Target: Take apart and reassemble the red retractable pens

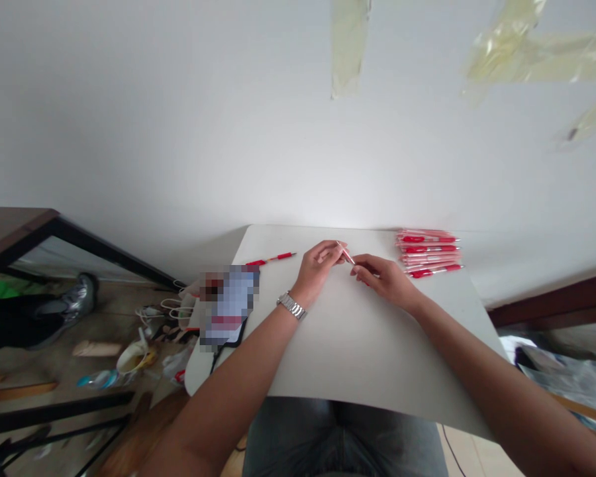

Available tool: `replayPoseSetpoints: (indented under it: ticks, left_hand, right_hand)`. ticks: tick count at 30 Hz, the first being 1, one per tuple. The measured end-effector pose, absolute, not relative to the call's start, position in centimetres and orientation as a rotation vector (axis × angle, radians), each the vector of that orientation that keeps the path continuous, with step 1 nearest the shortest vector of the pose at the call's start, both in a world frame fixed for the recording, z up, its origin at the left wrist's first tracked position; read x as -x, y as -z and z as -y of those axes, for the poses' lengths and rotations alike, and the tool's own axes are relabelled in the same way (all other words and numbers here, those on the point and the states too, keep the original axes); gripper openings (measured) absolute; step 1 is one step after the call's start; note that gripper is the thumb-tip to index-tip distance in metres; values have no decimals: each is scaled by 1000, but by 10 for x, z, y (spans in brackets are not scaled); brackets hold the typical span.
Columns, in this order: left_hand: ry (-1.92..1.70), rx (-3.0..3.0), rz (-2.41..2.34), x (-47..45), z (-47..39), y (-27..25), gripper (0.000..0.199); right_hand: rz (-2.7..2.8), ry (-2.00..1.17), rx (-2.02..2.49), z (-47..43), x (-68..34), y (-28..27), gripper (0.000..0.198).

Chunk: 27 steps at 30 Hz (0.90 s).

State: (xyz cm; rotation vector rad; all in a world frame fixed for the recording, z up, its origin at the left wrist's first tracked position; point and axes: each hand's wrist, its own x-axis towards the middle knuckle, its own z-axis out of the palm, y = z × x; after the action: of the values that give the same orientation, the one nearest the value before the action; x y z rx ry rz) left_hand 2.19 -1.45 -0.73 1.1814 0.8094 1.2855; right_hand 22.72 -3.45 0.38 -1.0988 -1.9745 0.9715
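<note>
Over the middle of the white table (347,351), my left hand (322,259) pinches a thin pen (346,254) with pink and red on it. Fingers of my right hand (381,277) close on the pen's lower, pointed end. The pen slants down to the right, and my left fingers partly hide it. A red pen (273,259) lies on the table left of my hands. To the right, a pile of red and pink pens (428,252) rests near the back edge, several side by side.
A blurred-out phone (231,308) with a cable lies at the table's left edge. The white wall (298,132) rises right behind the table. A dark table (54,228), a shoe (82,301) and floor clutter are at left; plastic bags (566,374) are at lower right.
</note>
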Motion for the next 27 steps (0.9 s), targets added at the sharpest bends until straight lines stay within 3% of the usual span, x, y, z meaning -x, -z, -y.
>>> replayPoseSetpoints:
  ticks: [14, 27]
  left_hand:
    - [-1241, -1224, -754, -22, 14, 10, 46]
    - [-1229, -1277, -737, -22, 17, 4, 46]
  right_hand:
    - [1941, -1197, 1024, 37, -227, -12, 42]
    - [1837, -1400, 964, 42, -224, -21, 48]
